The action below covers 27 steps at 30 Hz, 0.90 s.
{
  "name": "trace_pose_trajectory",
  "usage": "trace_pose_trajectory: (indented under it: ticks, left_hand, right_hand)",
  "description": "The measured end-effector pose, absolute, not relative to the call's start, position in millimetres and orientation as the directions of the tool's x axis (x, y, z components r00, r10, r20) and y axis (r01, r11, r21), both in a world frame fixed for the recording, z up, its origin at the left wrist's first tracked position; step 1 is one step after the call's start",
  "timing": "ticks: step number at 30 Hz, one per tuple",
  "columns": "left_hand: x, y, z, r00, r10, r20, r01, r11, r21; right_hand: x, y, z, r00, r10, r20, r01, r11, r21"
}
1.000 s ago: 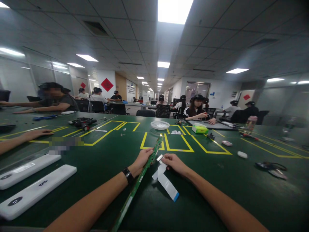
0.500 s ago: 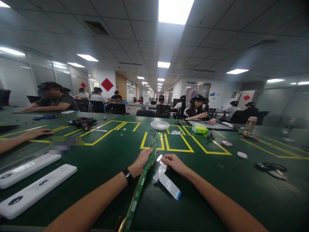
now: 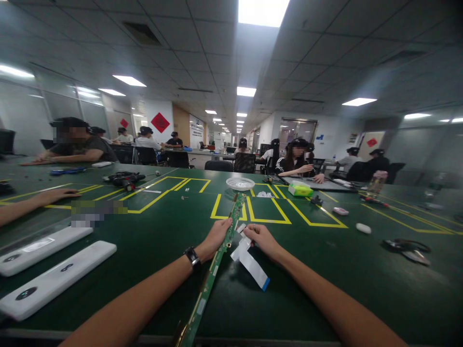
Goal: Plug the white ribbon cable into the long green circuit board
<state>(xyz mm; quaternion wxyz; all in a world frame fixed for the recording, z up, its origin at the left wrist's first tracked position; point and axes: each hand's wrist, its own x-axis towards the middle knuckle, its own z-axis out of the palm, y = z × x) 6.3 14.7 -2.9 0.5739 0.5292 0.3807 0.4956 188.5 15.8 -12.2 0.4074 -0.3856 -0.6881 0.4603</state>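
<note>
A long, narrow green circuit board [image 3: 213, 277] slants up from the table's near edge toward the middle. My left hand [image 3: 215, 237], with a dark watch at the wrist, is closed around the board near its far end. Just right of the board, my right hand [image 3: 263, 239] pinches one end of a white flat ribbon cable [image 3: 251, 264]. The cable is folded and hangs down to a blue-tipped end. Its pinched end is close beside the board; whether they touch I cannot tell.
Two long white cases [image 3: 61, 279] lie at the left, near another person's hand [image 3: 60, 195]. Beyond the board stand a white round basket [image 3: 240, 183] and a green tissue pack [image 3: 300, 189]. Yellow tape [image 3: 269, 221] marks the green table. Black cables [image 3: 407, 248] lie at the right.
My right hand has shifted slightly, bringing the ribbon cable's pinched end up a little closer to the board. My left hand keeps its hold on the circuit board. The view has tilted slightly.
</note>
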Motion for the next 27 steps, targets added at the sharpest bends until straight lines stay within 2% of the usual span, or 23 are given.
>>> trace_pose_trajectory:
  ticks: [9, 27]
  left_hand:
    - [6.3, 16.1, -6.0, 0.230, 0.968, 0.103, -0.142, -0.071, 0.987]
    - [7.0, 16.5, -7.7, 0.235, 0.963, 0.128, -0.109, -0.105, 0.988]
  right_hand:
    - [189.7, 14.9, -13.9, -0.375, 0.903, 0.209, 0.226, 0.308, -0.924]
    - [188.5, 14.4, -12.3, -0.365, 0.909, 0.201, 0.234, 0.298, -0.925]
